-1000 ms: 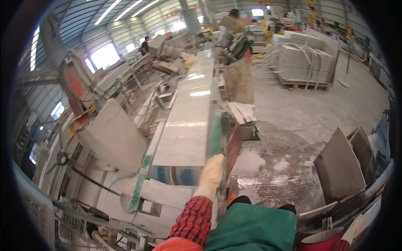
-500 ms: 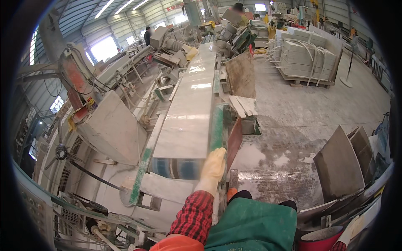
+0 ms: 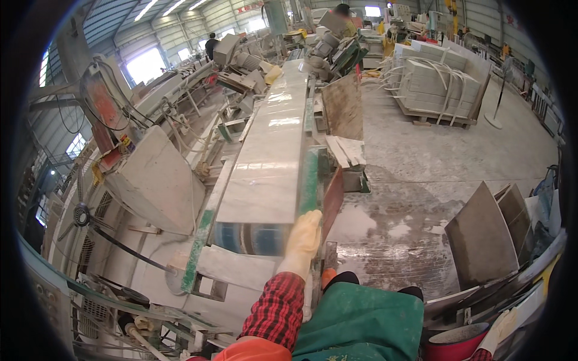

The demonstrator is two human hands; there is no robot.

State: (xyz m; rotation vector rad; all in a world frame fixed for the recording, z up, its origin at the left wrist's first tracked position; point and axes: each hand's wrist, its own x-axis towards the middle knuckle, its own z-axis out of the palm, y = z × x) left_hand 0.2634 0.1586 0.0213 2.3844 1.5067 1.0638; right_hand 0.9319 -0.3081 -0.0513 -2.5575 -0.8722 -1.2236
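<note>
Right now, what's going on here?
Someone in a green apron stands at the near end of a long pale slab. The gloved left hand is at the near end of a green rail, beside the slab's near right corner; its exact grip isn't clear. The gloved right hand is off at lower right, near a red bucket; whether it holds anything isn't clear.

The gloved left hand (image 3: 305,231) is forward on an outstretched arm (image 3: 274,310), the gloved right hand (image 3: 501,328) low and out sideways.
</note>
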